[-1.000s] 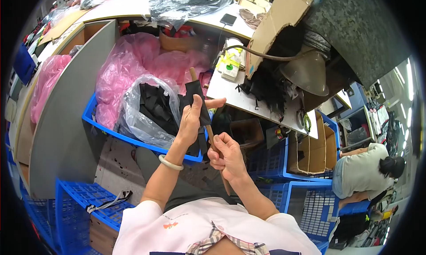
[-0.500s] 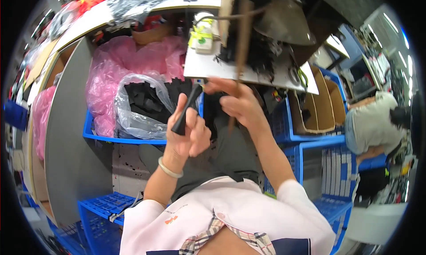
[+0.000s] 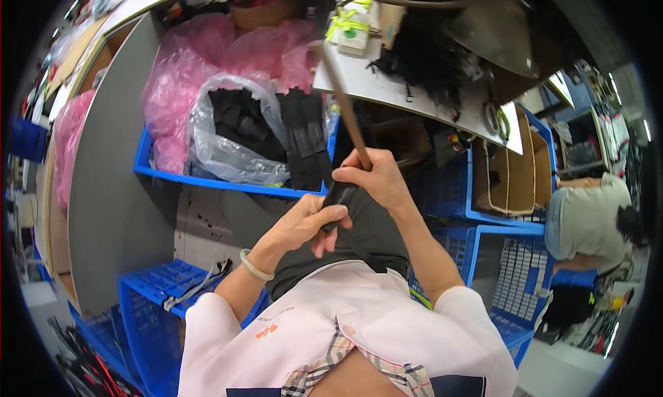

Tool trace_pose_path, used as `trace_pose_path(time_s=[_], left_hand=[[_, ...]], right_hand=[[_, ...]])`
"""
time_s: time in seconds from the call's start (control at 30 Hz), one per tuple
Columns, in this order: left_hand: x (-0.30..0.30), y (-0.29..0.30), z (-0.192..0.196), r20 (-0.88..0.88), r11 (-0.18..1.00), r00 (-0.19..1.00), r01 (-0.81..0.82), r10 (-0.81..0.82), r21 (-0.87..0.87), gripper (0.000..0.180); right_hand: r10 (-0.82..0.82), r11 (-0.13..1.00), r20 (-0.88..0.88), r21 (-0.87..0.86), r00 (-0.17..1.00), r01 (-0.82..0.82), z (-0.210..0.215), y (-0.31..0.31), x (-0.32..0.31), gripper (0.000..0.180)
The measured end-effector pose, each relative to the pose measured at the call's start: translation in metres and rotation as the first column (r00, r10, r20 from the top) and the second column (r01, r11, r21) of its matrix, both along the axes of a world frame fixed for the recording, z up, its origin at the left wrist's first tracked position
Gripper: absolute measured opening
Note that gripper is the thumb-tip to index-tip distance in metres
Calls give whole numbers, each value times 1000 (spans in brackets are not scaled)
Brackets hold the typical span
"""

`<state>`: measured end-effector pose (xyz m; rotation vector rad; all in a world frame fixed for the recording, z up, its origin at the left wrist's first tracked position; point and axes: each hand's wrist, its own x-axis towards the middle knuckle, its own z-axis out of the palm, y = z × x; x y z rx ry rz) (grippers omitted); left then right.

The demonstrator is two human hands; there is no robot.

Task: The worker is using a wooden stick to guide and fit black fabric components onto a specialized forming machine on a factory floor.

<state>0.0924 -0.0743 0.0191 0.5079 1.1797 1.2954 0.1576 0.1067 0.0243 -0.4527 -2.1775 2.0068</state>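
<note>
Crates of blue plastic fill the head view: one blue crate (image 3: 228, 184) holds a clear bag (image 3: 231, 138) of black pieces, pink bags (image 3: 207, 65) and loose black strips (image 3: 307, 145); two more crates stand at the lower left. One flat black piece (image 3: 338, 200) sits between both hands above the lap. Left hand (image 3: 307, 224) curls its fingers closed around its lower end. Right hand (image 3: 376, 179) grips one thin wooden stick (image 3: 345, 110), which slants up toward the white worktop's near edge (image 3: 400, 96).
</note>
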Motion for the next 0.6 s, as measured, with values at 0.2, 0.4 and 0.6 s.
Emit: trace_pose_path(time_s=[0.2,0.4,0.6], left_hand=[[-11,-25,-18,387,1000,922,6,-16,27,32],[-63,-53,-71,328,943,897,328,-296,-47,37],[-110,-49,-106,661,911,656,-399,365,-107,41]], right_hand=[[142,975,118,-190,983,-118,-22,-18,-26,15],[325,933,246,-241,913,-267,-39,-36,-81,13],[259,965,300,-39,918,-260,-102,-51,-179,20]])
